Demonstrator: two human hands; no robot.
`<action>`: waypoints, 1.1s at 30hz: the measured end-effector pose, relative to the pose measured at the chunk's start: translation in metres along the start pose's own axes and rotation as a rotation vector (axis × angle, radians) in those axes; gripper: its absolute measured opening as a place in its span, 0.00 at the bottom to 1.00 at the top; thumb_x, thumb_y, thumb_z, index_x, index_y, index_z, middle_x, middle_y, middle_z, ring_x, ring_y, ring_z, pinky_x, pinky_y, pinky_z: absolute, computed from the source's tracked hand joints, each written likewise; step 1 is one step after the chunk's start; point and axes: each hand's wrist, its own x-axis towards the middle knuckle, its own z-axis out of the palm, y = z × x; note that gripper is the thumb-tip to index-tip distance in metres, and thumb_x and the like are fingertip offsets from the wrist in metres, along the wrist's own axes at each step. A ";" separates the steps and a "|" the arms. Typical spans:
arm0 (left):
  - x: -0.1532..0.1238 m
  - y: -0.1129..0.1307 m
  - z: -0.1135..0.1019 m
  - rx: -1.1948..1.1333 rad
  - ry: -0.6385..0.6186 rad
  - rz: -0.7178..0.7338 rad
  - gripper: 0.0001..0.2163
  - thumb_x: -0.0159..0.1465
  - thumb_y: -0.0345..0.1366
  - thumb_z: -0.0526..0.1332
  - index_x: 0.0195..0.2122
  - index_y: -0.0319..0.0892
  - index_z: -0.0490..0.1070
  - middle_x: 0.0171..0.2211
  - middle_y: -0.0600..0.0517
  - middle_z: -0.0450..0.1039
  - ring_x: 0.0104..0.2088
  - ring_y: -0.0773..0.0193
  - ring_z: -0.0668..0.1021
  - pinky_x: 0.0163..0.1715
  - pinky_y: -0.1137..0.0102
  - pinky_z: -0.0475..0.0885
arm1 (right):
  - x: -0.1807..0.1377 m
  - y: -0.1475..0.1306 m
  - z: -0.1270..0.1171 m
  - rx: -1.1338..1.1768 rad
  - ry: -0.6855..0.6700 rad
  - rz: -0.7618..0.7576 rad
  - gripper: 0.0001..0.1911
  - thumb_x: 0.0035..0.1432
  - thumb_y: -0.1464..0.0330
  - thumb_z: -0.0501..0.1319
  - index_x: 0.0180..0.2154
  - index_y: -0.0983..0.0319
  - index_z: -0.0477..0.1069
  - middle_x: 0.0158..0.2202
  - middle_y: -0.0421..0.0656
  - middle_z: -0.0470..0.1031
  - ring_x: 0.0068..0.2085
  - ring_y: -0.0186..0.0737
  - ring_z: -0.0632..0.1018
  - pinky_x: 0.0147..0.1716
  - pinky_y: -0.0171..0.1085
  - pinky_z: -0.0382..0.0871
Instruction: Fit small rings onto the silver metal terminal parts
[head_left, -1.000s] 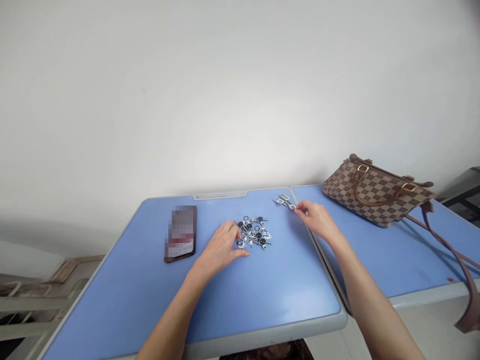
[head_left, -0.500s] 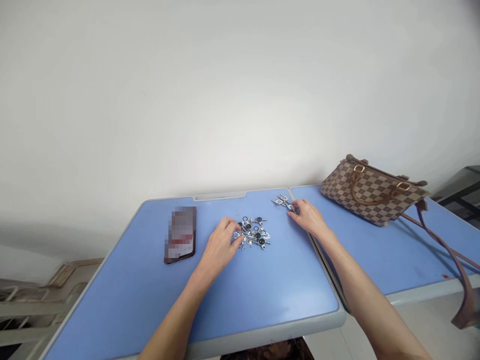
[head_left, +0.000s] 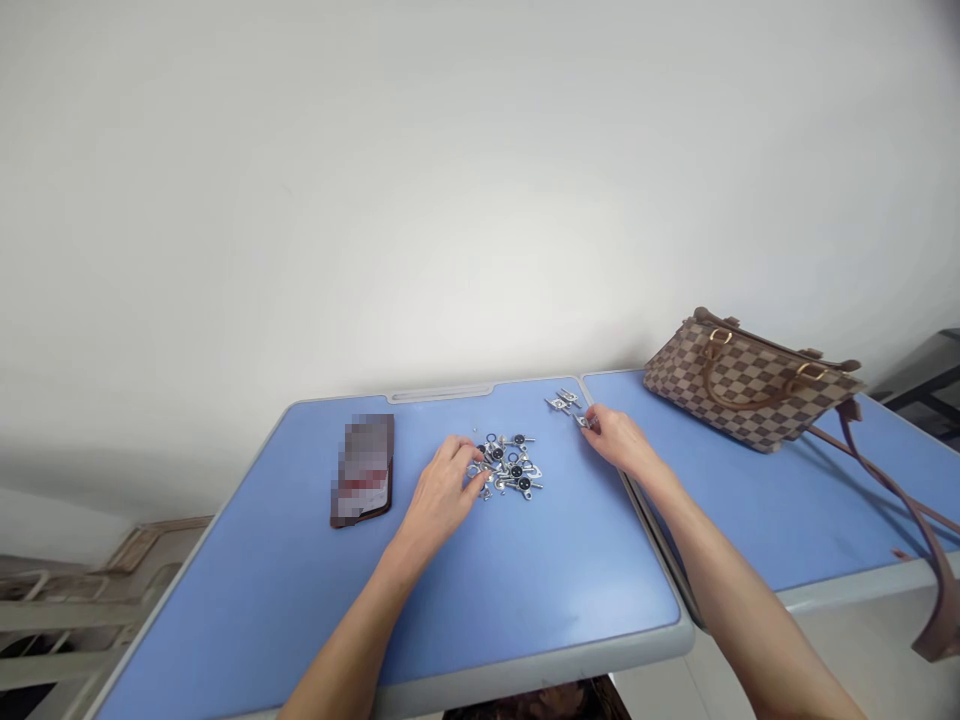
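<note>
A pile of small metal parts (head_left: 516,470) lies mid-table, with round black pieces, shiny plates, pins and thin rings mixed together. My left hand (head_left: 446,482) rests at the pile's left edge, thumb and fingers apart and slightly curled; nothing shows in its grip. To the right, near the seam between the tables, my right hand (head_left: 615,437) pinches a small silver metal part (head_left: 582,421). The fingertips hide some of that part. Just beyond them sits a small group of similar silver parts (head_left: 561,401), with pins sticking out.
A phone in a dark case (head_left: 364,470), its screen blurred out, lies left of the pile. On the adjoining table stands a brown checkered handbag (head_left: 750,385), its strap hanging over the front edge. A pale wall (head_left: 480,200) rises behind the blue tabletop (head_left: 525,580).
My right hand has drawn slightly right and away from the small group of silver parts, keeping one part pinched. My left hand has barely moved.
</note>
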 end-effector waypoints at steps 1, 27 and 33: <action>0.000 0.001 0.000 -0.004 0.007 0.000 0.03 0.65 0.33 0.56 0.40 0.44 0.67 0.45 0.50 0.66 0.42 0.60 0.73 0.40 0.65 0.70 | -0.001 0.001 -0.002 0.012 -0.008 -0.002 0.11 0.59 0.70 0.56 0.44 0.64 0.69 0.35 0.47 0.78 0.36 0.42 0.77 0.32 0.34 0.61; -0.013 0.020 0.003 -0.144 -0.389 0.140 0.08 0.59 0.31 0.64 0.36 0.45 0.64 0.37 0.54 0.69 0.40 0.61 0.72 0.42 0.66 0.65 | -0.080 -0.079 0.002 0.211 -0.518 -0.502 0.14 0.56 0.71 0.58 0.46 0.60 0.63 0.40 0.43 0.74 0.40 0.42 0.75 0.38 0.37 0.65; -0.013 0.021 0.005 -0.107 -0.415 0.152 0.08 0.60 0.32 0.63 0.40 0.45 0.67 0.36 0.54 0.71 0.39 0.61 0.74 0.43 0.65 0.65 | -0.071 -0.065 -0.028 0.632 -0.550 -0.373 0.12 0.64 0.68 0.48 0.43 0.60 0.68 0.39 0.42 0.73 0.40 0.38 0.73 0.42 0.37 0.66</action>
